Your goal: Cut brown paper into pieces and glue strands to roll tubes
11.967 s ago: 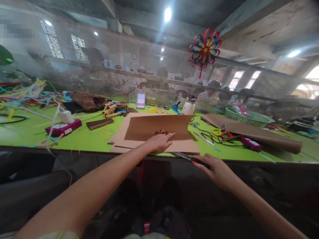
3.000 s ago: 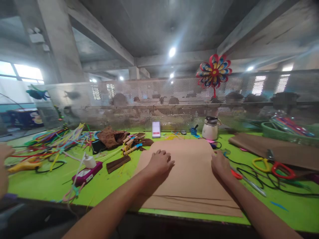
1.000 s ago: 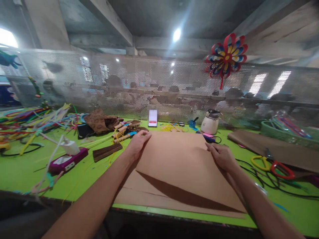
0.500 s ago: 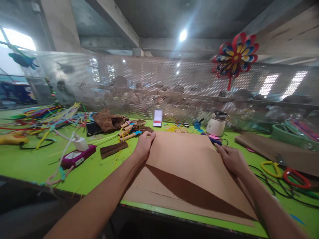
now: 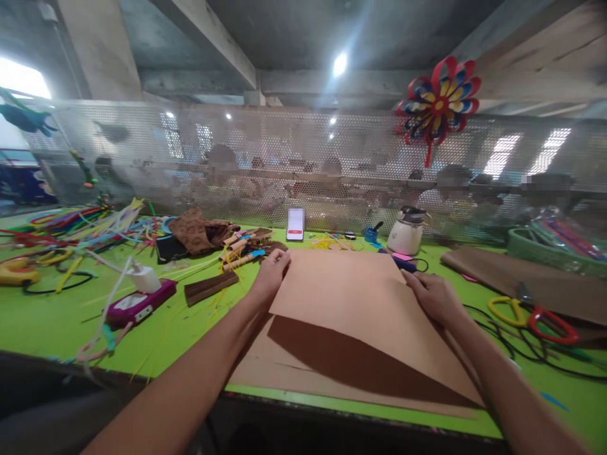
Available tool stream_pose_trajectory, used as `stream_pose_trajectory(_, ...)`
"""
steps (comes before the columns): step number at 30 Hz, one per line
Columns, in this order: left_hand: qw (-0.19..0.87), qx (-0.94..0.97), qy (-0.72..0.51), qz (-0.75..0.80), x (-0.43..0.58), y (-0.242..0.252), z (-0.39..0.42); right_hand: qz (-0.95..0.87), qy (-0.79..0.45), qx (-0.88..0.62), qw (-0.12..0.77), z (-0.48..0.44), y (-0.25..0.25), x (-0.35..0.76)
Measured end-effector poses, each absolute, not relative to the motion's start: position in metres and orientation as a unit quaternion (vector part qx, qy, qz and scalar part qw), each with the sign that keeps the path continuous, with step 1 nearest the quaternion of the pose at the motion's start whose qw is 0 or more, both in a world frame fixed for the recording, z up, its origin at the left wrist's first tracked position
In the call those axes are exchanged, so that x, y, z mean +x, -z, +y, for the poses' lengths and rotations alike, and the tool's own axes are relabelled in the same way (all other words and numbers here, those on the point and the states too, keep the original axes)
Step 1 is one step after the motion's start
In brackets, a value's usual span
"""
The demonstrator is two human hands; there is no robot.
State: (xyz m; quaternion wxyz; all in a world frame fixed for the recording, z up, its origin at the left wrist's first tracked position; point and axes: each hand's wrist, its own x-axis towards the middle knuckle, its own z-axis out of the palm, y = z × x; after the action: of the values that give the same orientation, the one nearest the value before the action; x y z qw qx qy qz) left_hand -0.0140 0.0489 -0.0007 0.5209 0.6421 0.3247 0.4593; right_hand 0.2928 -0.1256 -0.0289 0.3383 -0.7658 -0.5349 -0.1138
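A large brown paper sheet (image 5: 346,284) lies in front of me, bent so that its near edge lifts off the layer below and casts a shadow. At its far left corner, my left hand (image 5: 274,273) pinches the edge, fingers curled around it. My right hand (image 5: 429,292) grips the right edge between thumb and fingers. Just beyond that hand, a dark blue tool handle with a black cord (image 5: 404,262) lies partly hidden by the sheet. Underneath, another brown layer (image 5: 265,373) rests flat on the green table (image 5: 156,344).
To the left are a purple power strip (image 5: 140,302), brown pleated paper (image 5: 211,289) and coloured strips (image 5: 95,227). A phone (image 5: 294,224) stands at the back near a white kettle (image 5: 406,232). Scissors with red and yellow handles (image 5: 552,323) and cords lie at right.
The view has shifted slightly, so the table things sit a little further left. Both hands keep hold of the sheet, and its near edge stands slightly higher above the layer beneath.
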Motion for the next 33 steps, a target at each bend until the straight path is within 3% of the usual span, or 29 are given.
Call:
stream_pose_trajectory(10,0.431,0.696,-0.447,0.360,-0.016,-0.004,0.047,-0.533,0.111,-0.776,0.318,-0.125,0.029,0.294)
stream_pose_trajectory(19,0.476,0.639,-0.457,0.395,-0.018,-0.005,0.048,-0.528,0.106,-0.788,0.298,-0.124,0.035,0.300)
stream_pose_trajectory(33,0.422,0.639,-0.486,0.422,-0.019,-0.002,0.050,-0.534,0.115,-0.782,0.302,-0.124,0.037,0.302)
